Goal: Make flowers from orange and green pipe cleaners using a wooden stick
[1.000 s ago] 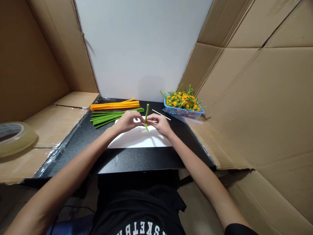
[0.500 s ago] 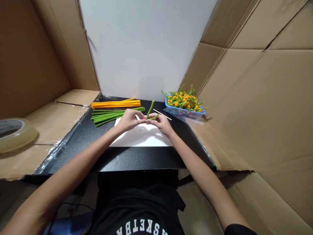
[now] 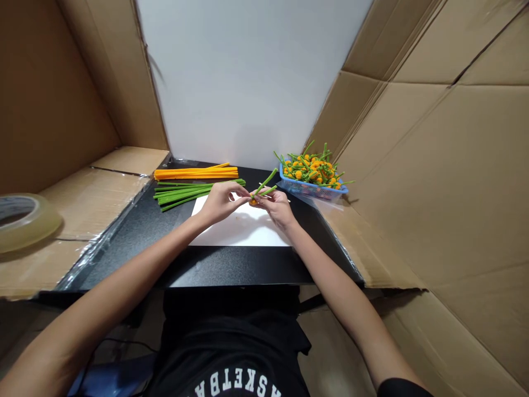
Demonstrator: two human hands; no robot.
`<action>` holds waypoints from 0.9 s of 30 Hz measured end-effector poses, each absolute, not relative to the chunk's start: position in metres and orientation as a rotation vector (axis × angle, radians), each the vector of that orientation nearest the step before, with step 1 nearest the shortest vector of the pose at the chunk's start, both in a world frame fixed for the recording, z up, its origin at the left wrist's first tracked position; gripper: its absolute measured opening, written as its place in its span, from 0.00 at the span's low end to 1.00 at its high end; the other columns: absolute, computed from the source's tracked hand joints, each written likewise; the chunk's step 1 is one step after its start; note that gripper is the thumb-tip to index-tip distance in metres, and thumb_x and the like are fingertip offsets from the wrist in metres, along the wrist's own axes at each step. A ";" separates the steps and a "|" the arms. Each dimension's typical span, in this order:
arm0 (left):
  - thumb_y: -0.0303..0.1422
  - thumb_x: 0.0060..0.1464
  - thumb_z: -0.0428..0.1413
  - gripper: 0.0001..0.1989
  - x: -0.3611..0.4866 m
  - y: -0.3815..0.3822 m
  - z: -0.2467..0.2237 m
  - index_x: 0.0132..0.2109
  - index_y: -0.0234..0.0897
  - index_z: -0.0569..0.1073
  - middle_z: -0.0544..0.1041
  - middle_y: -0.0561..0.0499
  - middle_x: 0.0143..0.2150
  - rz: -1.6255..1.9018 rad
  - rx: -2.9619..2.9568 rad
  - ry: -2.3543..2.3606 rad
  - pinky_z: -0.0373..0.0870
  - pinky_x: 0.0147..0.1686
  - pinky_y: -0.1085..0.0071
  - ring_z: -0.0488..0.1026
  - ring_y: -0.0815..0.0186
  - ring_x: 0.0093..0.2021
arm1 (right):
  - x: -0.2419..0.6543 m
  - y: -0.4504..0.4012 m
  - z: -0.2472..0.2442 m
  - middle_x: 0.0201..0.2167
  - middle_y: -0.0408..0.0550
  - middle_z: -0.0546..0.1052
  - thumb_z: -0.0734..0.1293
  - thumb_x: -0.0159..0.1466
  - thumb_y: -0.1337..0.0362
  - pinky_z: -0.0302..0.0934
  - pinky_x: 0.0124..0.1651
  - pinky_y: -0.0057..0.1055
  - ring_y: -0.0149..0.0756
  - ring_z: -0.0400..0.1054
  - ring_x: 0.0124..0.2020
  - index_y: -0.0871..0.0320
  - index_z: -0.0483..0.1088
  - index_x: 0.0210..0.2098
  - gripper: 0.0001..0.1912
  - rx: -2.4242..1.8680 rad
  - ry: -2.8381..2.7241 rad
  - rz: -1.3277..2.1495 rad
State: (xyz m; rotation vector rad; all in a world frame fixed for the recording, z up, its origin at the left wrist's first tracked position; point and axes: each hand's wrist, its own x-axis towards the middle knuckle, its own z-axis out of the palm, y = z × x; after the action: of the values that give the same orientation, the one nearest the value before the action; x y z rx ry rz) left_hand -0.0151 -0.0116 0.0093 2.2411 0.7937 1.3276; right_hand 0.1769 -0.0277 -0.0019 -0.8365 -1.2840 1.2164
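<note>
Both my hands meet above a white paper sheet [image 3: 242,231]. My left hand [image 3: 222,202] and my right hand [image 3: 274,208] pinch a bent green pipe cleaner [image 3: 265,183] between their fingertips. Its two green arms point up and to the right, and a small orange piece [image 3: 253,202] shows at the bend, mostly hidden by my fingers. A thin wooden stick [image 3: 288,200] lies behind my right hand, partly hidden. To my left lie a bundle of green pipe cleaners [image 3: 190,193] and a bundle of orange pipe cleaners [image 3: 196,173].
A blue plastic basket [image 3: 308,188] at the back right holds several orange-and-green pipe cleaner flowers. The black table [image 3: 124,249] has cardboard [image 3: 86,204] along both sides and a white board [image 3: 243,82] behind it. A roll of clear tape [image 3: 25,222] rests on the left cardboard.
The green pipe cleaner has tilted from nearly upright to leaning right, with its two arms now spread in a narrow V. My hands stay together around it.
</note>
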 end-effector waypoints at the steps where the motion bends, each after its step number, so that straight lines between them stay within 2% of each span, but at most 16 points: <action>1: 0.40 0.56 0.61 0.11 -0.013 -0.013 0.008 0.36 0.37 0.81 0.81 0.48 0.34 1.351 2.232 0.805 0.68 0.31 0.73 0.76 0.66 0.34 | 0.176 -0.027 -0.002 0.33 0.45 0.80 0.81 0.43 0.49 0.73 0.47 0.40 0.35 0.75 0.34 0.58 0.76 0.30 0.24 -0.835 -1.280 1.205; 4: 0.42 0.56 0.61 0.13 -0.007 -0.019 0.007 0.35 0.36 0.80 0.81 0.48 0.33 1.403 2.110 0.888 0.67 0.30 0.72 0.75 0.65 0.33 | 0.175 -0.027 -0.002 0.33 0.46 0.79 0.81 0.44 0.48 0.73 0.46 0.41 0.37 0.75 0.35 0.57 0.76 0.30 0.23 -0.834 -1.305 1.127; 11: 0.46 0.51 0.61 0.17 -0.001 -0.022 0.013 0.31 0.35 0.78 0.78 0.49 0.29 1.255 1.862 0.964 0.62 0.29 0.71 0.71 0.66 0.31 | 0.171 -0.035 -0.002 0.39 0.51 0.77 0.76 0.53 0.46 0.72 0.47 0.41 0.43 0.72 0.46 0.54 0.77 0.30 0.18 -0.839 -1.466 0.734; 17: 0.35 0.44 0.59 0.09 -0.003 -0.014 0.007 0.22 0.36 0.71 0.71 0.51 0.22 0.964 1.545 0.832 0.58 0.22 0.72 0.63 0.71 0.23 | 0.176 -0.042 -0.005 0.44 0.51 0.78 0.70 0.64 0.54 0.67 0.57 0.44 0.43 0.71 0.49 0.50 0.80 0.36 0.09 -0.842 -1.744 0.399; 21: 0.32 0.42 0.57 0.06 -0.006 -0.010 0.003 0.21 0.36 0.71 0.70 0.48 0.21 0.764 1.456 0.704 0.61 0.20 0.71 0.64 0.69 0.21 | 0.180 -0.042 -0.008 0.48 0.51 0.77 0.68 0.66 0.56 0.65 0.59 0.43 0.43 0.71 0.51 0.48 0.80 0.41 0.09 -0.829 -1.910 0.327; 27: 0.32 0.44 0.57 0.08 0.002 -0.019 0.004 0.21 0.36 0.69 0.71 0.50 0.21 0.990 1.513 0.903 0.58 0.23 0.71 0.63 0.69 0.23 | 0.174 -0.043 -0.008 0.44 0.50 0.77 0.70 0.63 0.54 0.69 0.54 0.43 0.43 0.72 0.48 0.49 0.81 0.36 0.08 -0.853 -1.728 0.394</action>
State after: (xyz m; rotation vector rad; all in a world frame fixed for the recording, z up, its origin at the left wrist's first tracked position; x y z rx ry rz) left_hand 0.0019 -0.0191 0.0045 1.5131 0.9027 0.9899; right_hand 0.1737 -0.0426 -0.0082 -0.8534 -1.7277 0.3944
